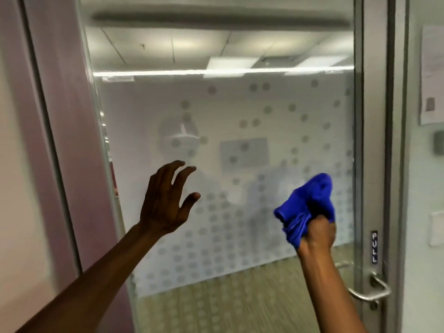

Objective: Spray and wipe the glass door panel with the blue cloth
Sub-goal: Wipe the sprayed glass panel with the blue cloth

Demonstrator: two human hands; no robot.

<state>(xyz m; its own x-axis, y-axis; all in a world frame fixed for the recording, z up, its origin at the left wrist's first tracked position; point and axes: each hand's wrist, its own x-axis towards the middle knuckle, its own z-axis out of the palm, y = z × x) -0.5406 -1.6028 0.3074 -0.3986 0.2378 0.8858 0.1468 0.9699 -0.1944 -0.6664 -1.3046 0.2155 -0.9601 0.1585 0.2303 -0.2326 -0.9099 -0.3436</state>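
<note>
At 4 o'clock before the glass door panel (240, 140), the right hand (317, 234) clenches the bunched blue cloth (307, 205); the left hand (165, 200) hovers empty, fingers spread. Wadded cloth risks streaking; no spray bottle visible.

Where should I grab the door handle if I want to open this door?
Grab the long flat bar of the door handle, probably best from above, curling your fingers down around it. The bar sticks out sideways toward the glass, with open space around it. The right hand is nearest, but it holds the blue cloth.
</note>
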